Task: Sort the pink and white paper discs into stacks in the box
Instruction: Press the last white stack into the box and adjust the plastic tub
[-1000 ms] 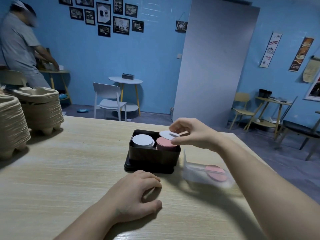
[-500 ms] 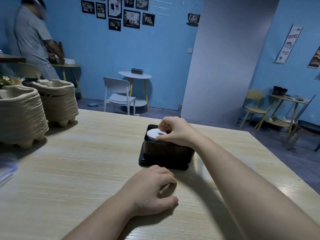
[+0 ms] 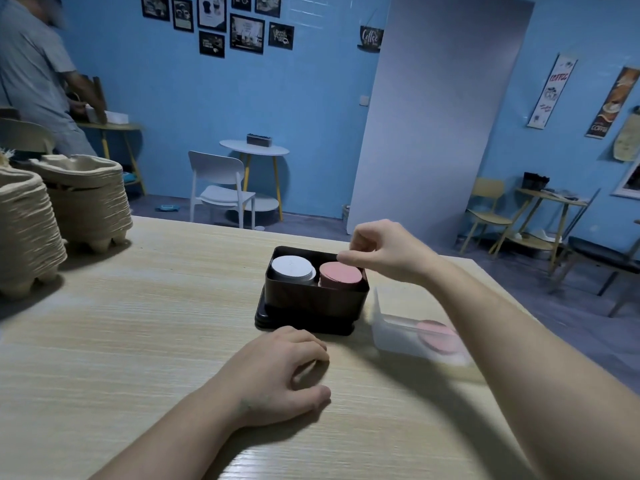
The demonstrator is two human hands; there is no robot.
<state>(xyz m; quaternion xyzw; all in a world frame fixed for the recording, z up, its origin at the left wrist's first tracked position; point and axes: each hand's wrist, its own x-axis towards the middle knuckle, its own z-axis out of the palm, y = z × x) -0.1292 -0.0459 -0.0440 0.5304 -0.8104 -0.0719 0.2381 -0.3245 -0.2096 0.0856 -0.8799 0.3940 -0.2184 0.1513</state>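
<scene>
the right hand (image 3: 384, 252) hangs over the far right corner of the box (image 3: 311, 303). its fingers are curled in, and the thumb meets the forefinger just above the back edge of the pink stack (image 3: 341, 275). no disc shows between them, so i take this hand to be empty, though a thin disc seen edge-on could be missed. the left hand (image 3: 280, 368) rests on the tabletop (image 3: 138, 341) just in front of the box, fingers loosely curled, gripping nothing.

inside the box two stacks stand side by side: the white stack (image 3: 292, 268) in the left half and the pink stack in the right. both tops sit about level with the rim, and each shows a single colour on top.

to the right of the box, partly hidden behind the right forearm, a clear container (image 3: 398, 327) lies on the tabletop with a pink disc (image 3: 438, 336) showing in it. i cannot tell if more discs lie under it.

my reading is that the task is between placements, with the right hand free above the box and the sorting well along. the next move looks like a reach across to the clear container. it calls for a fine pinch on one thin disc and a flat drop on the pink side, squared to the stack so that it does not overhang.

further out, stacks of pulp trays (image 3: 83, 199) sit at the left end of the tabletop, and another person (image 3: 31, 71) stands by a side table against the blue wall.
</scene>
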